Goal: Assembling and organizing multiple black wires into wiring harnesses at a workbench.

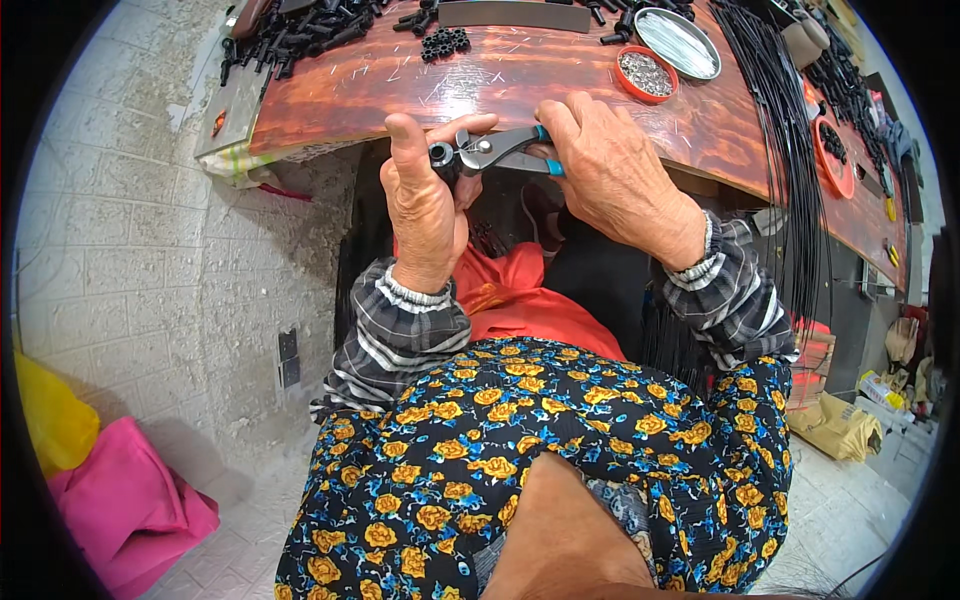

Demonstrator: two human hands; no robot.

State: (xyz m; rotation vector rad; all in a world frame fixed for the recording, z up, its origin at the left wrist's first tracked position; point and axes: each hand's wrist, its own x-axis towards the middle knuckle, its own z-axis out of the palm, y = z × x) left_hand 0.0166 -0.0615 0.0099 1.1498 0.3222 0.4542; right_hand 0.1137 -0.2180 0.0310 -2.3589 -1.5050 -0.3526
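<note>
A short black tubular piece, apparently plastic, (441, 155) is sitting at the left hand (425, 205), between the raised thumb and the other fingers, with its round open end facing up toward the wearer. The left hand is half closing around it, the thumb standing up and the index finger stretching out behind, probably to be steadying the piece while leaving its side reachable. Metal pliers with black-and-teal handles (515, 150) are bridging the two hands, their head lying right beside the piece; whether the jaws are gripping it, I cannot tell. The right hand (625, 175) is wrapping around the handles, which are standing somewhat apart, likely for leverage. Beyond the right hand, a round red bowl of small silvery bits (650, 99) is resting on the reddish-brown wooden worktop (340, 100), presumably for being within easy reach. Beyond the left hand, a heap of black tubular pieces (310, 40) is lying.
</note>
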